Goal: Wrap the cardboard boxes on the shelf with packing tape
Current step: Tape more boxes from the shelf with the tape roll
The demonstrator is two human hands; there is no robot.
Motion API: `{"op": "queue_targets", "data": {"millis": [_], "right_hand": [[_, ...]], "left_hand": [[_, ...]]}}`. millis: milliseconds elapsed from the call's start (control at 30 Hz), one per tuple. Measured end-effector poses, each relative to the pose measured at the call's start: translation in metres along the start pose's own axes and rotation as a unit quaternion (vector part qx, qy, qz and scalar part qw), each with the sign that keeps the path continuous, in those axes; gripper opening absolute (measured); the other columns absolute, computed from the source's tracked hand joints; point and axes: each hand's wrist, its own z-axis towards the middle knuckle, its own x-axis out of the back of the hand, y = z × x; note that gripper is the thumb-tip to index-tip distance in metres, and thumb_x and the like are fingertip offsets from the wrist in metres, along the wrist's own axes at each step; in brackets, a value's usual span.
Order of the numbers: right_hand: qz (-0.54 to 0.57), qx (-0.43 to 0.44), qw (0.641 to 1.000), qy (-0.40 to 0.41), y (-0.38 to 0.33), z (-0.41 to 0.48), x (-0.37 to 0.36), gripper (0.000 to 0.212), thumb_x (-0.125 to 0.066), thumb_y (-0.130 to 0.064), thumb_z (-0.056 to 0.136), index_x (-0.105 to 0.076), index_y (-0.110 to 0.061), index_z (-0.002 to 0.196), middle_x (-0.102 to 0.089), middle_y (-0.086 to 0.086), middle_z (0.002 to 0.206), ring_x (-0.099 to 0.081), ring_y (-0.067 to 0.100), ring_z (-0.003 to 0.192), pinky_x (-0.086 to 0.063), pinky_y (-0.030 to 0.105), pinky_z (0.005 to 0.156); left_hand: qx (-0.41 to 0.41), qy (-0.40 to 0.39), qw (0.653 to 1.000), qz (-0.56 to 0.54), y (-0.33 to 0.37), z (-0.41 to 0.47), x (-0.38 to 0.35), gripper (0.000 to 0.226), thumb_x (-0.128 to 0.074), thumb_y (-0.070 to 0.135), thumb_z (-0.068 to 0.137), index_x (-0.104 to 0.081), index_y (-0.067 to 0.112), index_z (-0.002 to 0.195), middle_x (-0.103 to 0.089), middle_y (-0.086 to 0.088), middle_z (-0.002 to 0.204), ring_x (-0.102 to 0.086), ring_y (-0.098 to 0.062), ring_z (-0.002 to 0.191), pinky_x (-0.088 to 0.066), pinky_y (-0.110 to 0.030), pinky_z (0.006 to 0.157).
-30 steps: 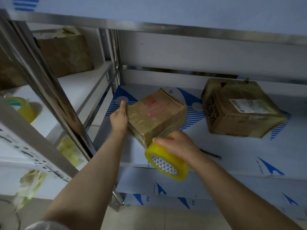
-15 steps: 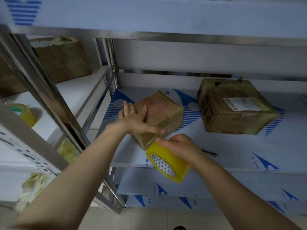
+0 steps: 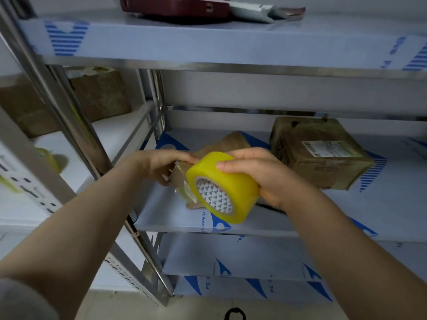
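A small cardboard box [image 3: 231, 142] sits on the middle shelf [image 3: 346, 218], mostly hidden behind the tape roll and my hands. My left hand [image 3: 161, 165] holds the box's near left corner, fingers on top and thumb below. My right hand [image 3: 258, 174] grips a thick yellow roll of packing tape [image 3: 221, 188], lifted in front of the box with its patterned core facing me. A larger taped cardboard box [image 3: 323, 155] with a white label lies on the same shelf to the right.
A steel upright [image 3: 69, 125] stands left of my left arm. Behind it, the left shelf unit carries a brown box [image 3: 97, 98] and another yellow tape roll [image 3: 49, 158]. A dark red object [image 3: 175, 8] lies on the top shelf. A dark tool [image 3: 270, 207] lies under my right hand.
My right hand has raised the tape roll from below the shelf edge up in front of the small box. My left hand moved from the box's top to its near left corner.
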Motion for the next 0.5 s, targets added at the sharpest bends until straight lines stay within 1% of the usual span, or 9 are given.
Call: {"op": "queue_targets", "data": {"millis": [33,67,133,167,200,267,300,400,500], "right_hand": [[0.001,0.007,1.0,0.006,-0.007,0.005,-0.006,0.035,-0.074,-0.019,0.078,-0.068,-0.011,0.111,-0.071,0.012,0.105,-0.068,0.029,0.097,-0.056,0.044,0.085],[0.001,0.014,1.0,0.016,-0.014,0.011,-0.013,0.034,-0.072,-0.02,0.08,-0.067,-0.013,0.113,-0.07,0.009,0.105,-0.068,0.026,0.096,-0.056,0.042,0.084],[-0.01,0.026,0.999,0.04,-0.026,0.027,-0.029,0.036,-0.071,-0.027,0.083,-0.064,-0.014,0.116,-0.068,0.004,0.101,-0.066,0.021,0.09,-0.057,0.038,0.081],[-0.022,0.034,0.998,0.056,-0.031,0.037,-0.036,0.038,-0.07,-0.03,0.084,-0.063,-0.011,0.117,-0.068,0.004,0.099,-0.065,0.019,0.086,-0.056,0.037,0.08],[-0.033,0.042,0.996,0.069,-0.038,0.046,-0.042,0.041,-0.069,-0.034,0.085,-0.063,-0.008,0.117,-0.067,0.006,0.099,-0.065,0.018,0.085,-0.056,0.037,0.081],[-0.047,0.052,0.994,0.085,-0.047,0.06,-0.05,0.049,-0.068,-0.041,0.084,-0.062,-0.004,0.116,-0.067,0.009,0.105,-0.066,0.022,0.091,-0.055,0.042,0.087],[-0.051,0.047,0.994,0.084,-0.049,0.065,-0.052,0.052,-0.069,-0.045,0.083,-0.061,-0.005,0.116,-0.068,0.01,0.105,-0.066,0.024,0.092,-0.055,0.042,0.086],[-0.039,0.015,0.997,0.069,-0.048,0.071,-0.049,0.051,-0.072,-0.049,0.077,-0.062,-0.01,0.106,-0.069,0.005,0.094,-0.067,0.017,0.082,-0.056,0.029,0.072],[-0.027,0.004,0.998,0.055,-0.039,0.074,-0.05,0.039,-0.067,-0.051,0.082,-0.063,-0.014,0.095,-0.07,0.005,0.091,-0.067,0.015,0.077,-0.055,0.029,0.073]], "left_hand": [[0.0,0.01,1.0,-0.022,-0.003,-0.001,0.0,0.106,-0.082,0.067,0.016,-0.06,0.023,0.111,-0.058,-0.005,0.115,-0.052,-0.024,0.104,-0.039,-0.041,0.089],[-0.001,0.035,0.998,-0.042,-0.004,-0.002,0.0,0.091,-0.082,0.063,0.028,-0.06,0.022,0.106,-0.058,-0.007,0.111,-0.052,-0.026,0.103,-0.038,-0.043,0.089],[-0.02,0.145,0.983,-0.113,-0.007,0.003,0.0,0.042,-0.073,0.045,0.067,-0.06,0.014,0.093,-0.061,-0.012,0.097,-0.055,-0.03,0.092,-0.043,-0.04,0.08],[-0.033,0.208,0.965,-0.159,-0.008,0.007,0.0,0.025,-0.066,0.033,0.078,-0.058,0.01,0.084,-0.06,-0.014,0.086,-0.055,-0.03,0.081,-0.044,-0.036,0.071],[-0.05,0.24,0.945,-0.218,-0.01,0.011,-0.001,0.023,-0.062,0.03,0.083,-0.056,0.008,0.079,-0.058,-0.016,0.078,-0.052,-0.029,0.073,-0.043,-0.034,0.064],[-0.095,0.219,0.918,-0.317,-0.015,0.02,-0.004,0.035,-0.055,0.047,0.084,-0.057,0.012,0.084,-0.055,-0.016,0.078,-0.049,-0.028,0.07,-0.039,-0.032,0.06],[-0.109,0.21,0.91,-0.34,-0.015,0.02,-0.007,0.036,-0.05,0.051,0.085,-0.056,0.015,0.083,-0.054,-0.014,0.078,-0.048,-0.026,0.069,-0.037,-0.032,0.059],[-0.122,0.221,0.877,-0.41,-0.022,0.03,-0.008,0.024,-0.042,0.033,0.092,-0.051,0.02,0.074,-0.053,-0.005,0.071,-0.047,-0.02,0.063,-0.039,-0.032,0.057],[-0.09,0.236,0.881,-0.4,-0.022,0.035,-0.005,0.03,-0.041,0.021,0.095,-0.05,0.016,0.067,-0.05,-0.007,0.059,-0.042,-0.021,0.05,-0.04,-0.022,0.043]]}}
